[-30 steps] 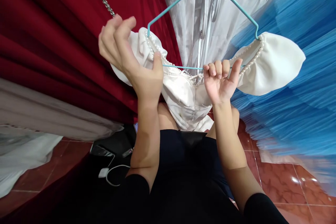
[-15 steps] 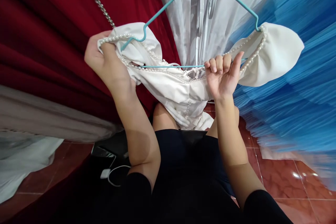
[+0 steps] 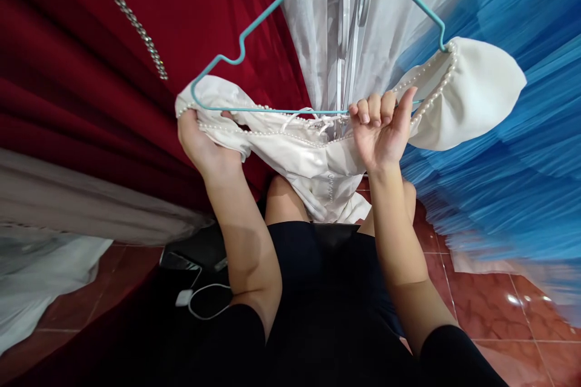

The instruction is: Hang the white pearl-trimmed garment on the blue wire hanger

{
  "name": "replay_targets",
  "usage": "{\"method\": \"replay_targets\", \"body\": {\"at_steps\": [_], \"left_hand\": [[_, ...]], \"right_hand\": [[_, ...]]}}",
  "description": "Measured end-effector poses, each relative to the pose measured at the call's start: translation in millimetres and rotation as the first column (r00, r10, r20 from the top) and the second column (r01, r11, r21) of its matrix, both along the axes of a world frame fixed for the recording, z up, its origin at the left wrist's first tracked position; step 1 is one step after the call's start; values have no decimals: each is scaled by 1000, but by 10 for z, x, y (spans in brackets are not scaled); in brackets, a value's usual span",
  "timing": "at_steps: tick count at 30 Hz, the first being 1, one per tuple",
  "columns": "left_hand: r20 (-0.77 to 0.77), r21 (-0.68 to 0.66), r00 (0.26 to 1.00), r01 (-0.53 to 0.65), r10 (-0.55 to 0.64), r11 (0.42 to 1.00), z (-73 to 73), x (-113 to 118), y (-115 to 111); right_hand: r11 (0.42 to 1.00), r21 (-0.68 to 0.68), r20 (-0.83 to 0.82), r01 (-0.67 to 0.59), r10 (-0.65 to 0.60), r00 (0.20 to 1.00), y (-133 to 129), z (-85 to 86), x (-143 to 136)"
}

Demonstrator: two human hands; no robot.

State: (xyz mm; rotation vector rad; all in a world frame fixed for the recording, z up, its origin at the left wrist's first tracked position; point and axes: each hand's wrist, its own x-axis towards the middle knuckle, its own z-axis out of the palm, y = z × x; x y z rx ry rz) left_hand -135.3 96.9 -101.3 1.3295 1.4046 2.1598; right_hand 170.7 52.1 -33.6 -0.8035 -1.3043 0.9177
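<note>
A white dress (image 3: 299, 154) edged with pearl beads spreads across the view in front of my knees. My left hand (image 3: 204, 142) grips its left sleeve, with the fingers partly hidden in the cloth. The left end of a light blue hanger (image 3: 267, 15) lies bare in front of that sleeve. My right hand (image 3: 381, 127) has its fingers curled over the hanger's bottom bar, palm towards me and thumb up. Over the hanger's right end hangs the puffed right sleeve (image 3: 481, 97), with pearls along its opening. The top of the hanger is cut off by the frame.
Dark red cloth (image 3: 181, 6) hangs at the left, with a beaded chain (image 3: 124, 9) before it. Blue tulle (image 3: 512, 193) fills the right side. Behind the hanger are white fabric (image 3: 299, 6) and metal bars. A white cable (image 3: 193, 311) lies lower left.
The left sleeve has come off the hanger's left end, which was inside it. My left hand has moved down and right with the sleeve. My right hand stays nearly still.
</note>
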Motion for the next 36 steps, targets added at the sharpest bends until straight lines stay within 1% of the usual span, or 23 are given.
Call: {"method": "replay_targets", "body": {"at_steps": [1, 2, 3, 5, 7, 9, 11, 13, 14, 16, 19, 21, 23, 25, 26, 28, 29, 30, 31, 33, 34, 35, 36], "left_hand": [[127, 59, 990, -74, 66, 996, -5, 73, -85], [182, 101, 976, -137, 117, 985, 11, 159, -187], [142, 132, 976, -182, 163, 974, 43, 253, -301], [-89, 157, 968, -218, 233, 963, 137, 445, -534], [-308, 211, 898, -258, 314, 943, 240, 642, -740], [-414, 270, 838, -260, 356, 927, 335, 857, -899], [-430, 317, 834, -220, 347, 922, 428, 1094, -1005], [-493, 308, 826, -126, 272, 943, 532, 1333, -1060], [-552, 258, 807, -74, 210, 963, 588, 1441, -1068], [-673, 75, 738, 14, 40, 997, 689, 1616, -1048], [-724, -160, 670, 67, -163, 985, 770, 1747, -963], [-722, -189, 668, 59, -179, 980, 771, 1761, -909], [-735, -157, 666, 18, -129, 987, 755, 1744, -881], [-755, -115, 652, -19, -75, 993, 743, 1717, -875], [-762, -99, 645, -29, -57, 995, 742, 1705, -875], [-766, -81, 642, -37, -39, 996, 743, 1683, -870], [-764, -79, 644, -36, -37, 996, 743, 1674, -864], [-762, -81, 647, -34, -39, 996, 741, 1666, -858], [-760, -87, 649, -31, -46, 996, 737, 1660, -852], [-756, -107, 651, -23, -67, 994, 728, 1651, -849], [-752, -120, 654, -15, -80, 993, 723, 1649, -854], [-747, -134, 658, -6, -97, 991, 721, 1649, -862], [-739, -150, 664, 1, -113, 989, 721, 1649, -873]], "right_hand": [[1000, -6, -35, -15, 15, 999, -1, -2, -13], [999, -9, -96, -34, 33, 995, 1, -5, -27], [998, -8, -175, -59, 56, 983, 6, -11, -42], [993, -2, -332, -121, 114, 936, 23, -31, -74], [980, 21, -440, -196, 185, 879, 39, -52, -107], [973, 43, -486, -228, 220, 846, 40, -62, -139], [979, 46, -446, -199, 199, 873, 26, -56, -163], [989, 38, -362, -142, 146, 921, 9, -39, -173], [992, 33, -332, -120, 124, 935, 4, -31, -171], [998, 0, -296, -56, 53, 954, 2, -23, -147], [997, -67, -123, 25, -33, 992, -10, -39, -74], [996, -92, -27, 1, -3, 1000, -65, -61, -19], [989, -127, -64, -76, 68, 996, -180, -76, 28], [982, -170, -86, -84, 70, 994, -348, -64, 69], [983, -179, -51, -32, 23, 998, -443, -43, 93], [974, -108, 71, 201, -195, 978, -617, 31, 156], [933, -18, 111, 359, -355, 928, -678, 80, 200], [857, 89, 125, 508, -515, 848, -711, 131, 251], [757, 196, 126, 623, -650, 750, -710, 180, 309], [583, 389, 142, 713, -803, 579, -592, 246, 441], [556, 460, 189, 693, -823, 535, -481, 257, 508], [552, 526, 231, 647, -825, 516, -348, 253, 571], [580, 547, 292, 604, -808, 512, -202, 238, 628]]}}
